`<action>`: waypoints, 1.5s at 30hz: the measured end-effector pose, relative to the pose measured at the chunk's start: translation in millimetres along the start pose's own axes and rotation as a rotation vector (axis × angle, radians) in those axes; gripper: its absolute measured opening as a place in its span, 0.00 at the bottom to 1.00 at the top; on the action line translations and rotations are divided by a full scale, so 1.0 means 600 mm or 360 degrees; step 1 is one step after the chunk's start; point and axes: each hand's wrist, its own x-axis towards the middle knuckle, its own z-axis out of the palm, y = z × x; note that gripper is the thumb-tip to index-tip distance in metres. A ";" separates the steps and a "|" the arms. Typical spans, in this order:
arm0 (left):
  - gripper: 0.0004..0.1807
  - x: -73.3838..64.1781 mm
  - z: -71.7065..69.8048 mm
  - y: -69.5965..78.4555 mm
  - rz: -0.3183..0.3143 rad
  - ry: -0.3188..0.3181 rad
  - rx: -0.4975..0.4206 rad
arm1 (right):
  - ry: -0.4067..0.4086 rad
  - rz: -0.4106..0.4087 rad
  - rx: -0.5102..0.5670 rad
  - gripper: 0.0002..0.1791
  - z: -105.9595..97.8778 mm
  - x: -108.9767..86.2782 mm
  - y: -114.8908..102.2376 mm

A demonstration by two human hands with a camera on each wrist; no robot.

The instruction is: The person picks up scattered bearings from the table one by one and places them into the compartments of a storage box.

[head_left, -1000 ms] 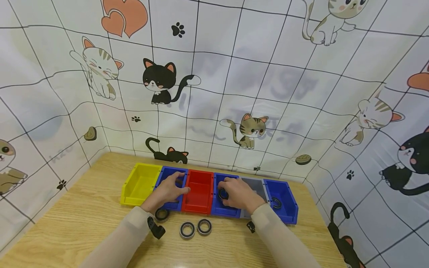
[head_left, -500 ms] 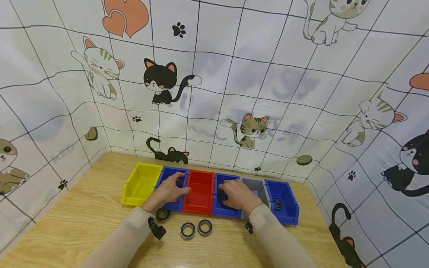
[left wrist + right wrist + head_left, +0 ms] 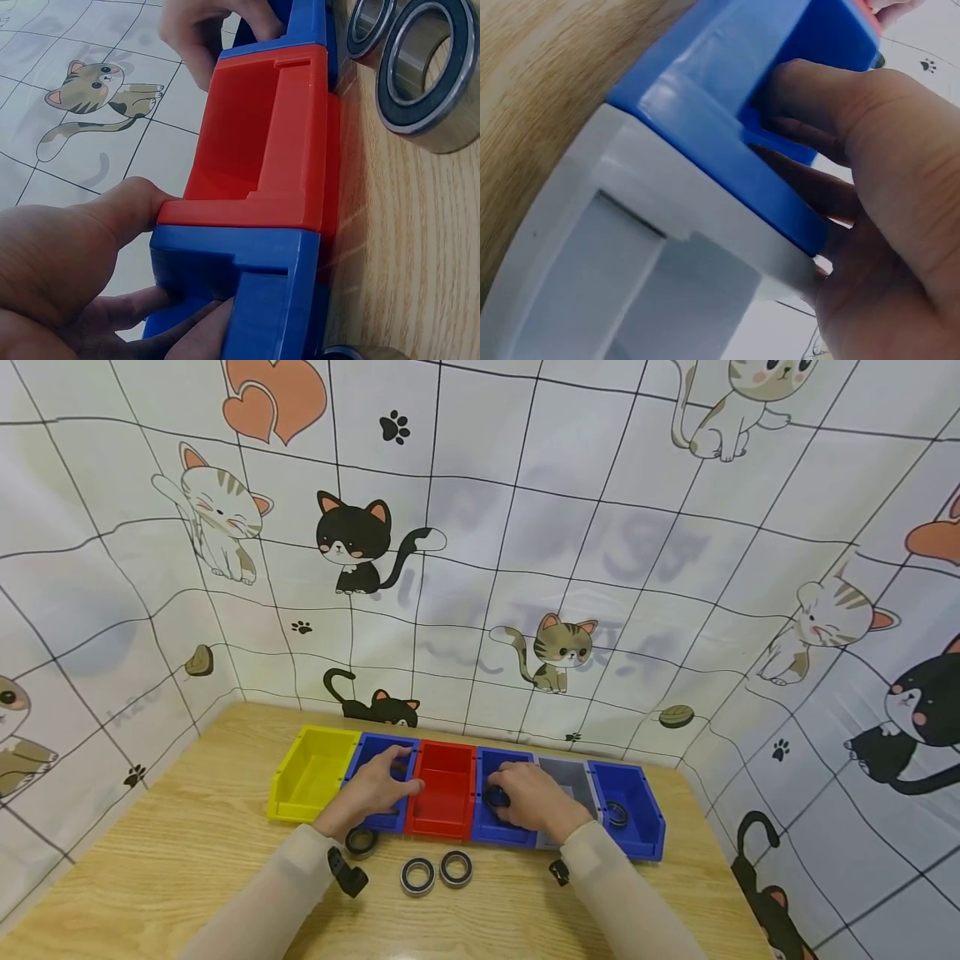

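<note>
My right hand [image 3: 536, 797] reaches into a blue bin [image 3: 516, 837] right of the red one, thumb and fingers pinching a dark ring bearing [image 3: 496, 796] low in it. In the right wrist view those fingertips are hidden inside the bin. My left hand [image 3: 375, 785] spans another blue bin [image 3: 281, 300], left of the red bin [image 3: 444, 793]. Its thumb [image 3: 135, 199] touches the rim beside the red bin, and its other fingers extend loosely into the blue one. Near that wrist lies a bearing [image 3: 362, 842]; two more, a left one [image 3: 417, 877] and a right one [image 3: 456, 868], lie flat in front.
The bins stand joined in a row on the wooden table [image 3: 510, 918]. A yellow bin [image 3: 318, 777] ends the row at left. At right come a grey bin [image 3: 570, 777] and a blue bin [image 3: 641, 835] holding a bearing [image 3: 617, 814]. A cat-patterned sheet [image 3: 465, 568] hangs behind.
Both hands stay in place at their bins, and the bearings lie where they were. Only a slight shift of the head view shows.
</note>
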 end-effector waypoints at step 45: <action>0.45 -0.003 -0.003 0.008 0.0016 -0.0047 0.0031 | 0.0164 0.1046 0.1645 0.41 -0.005 -0.085 0.062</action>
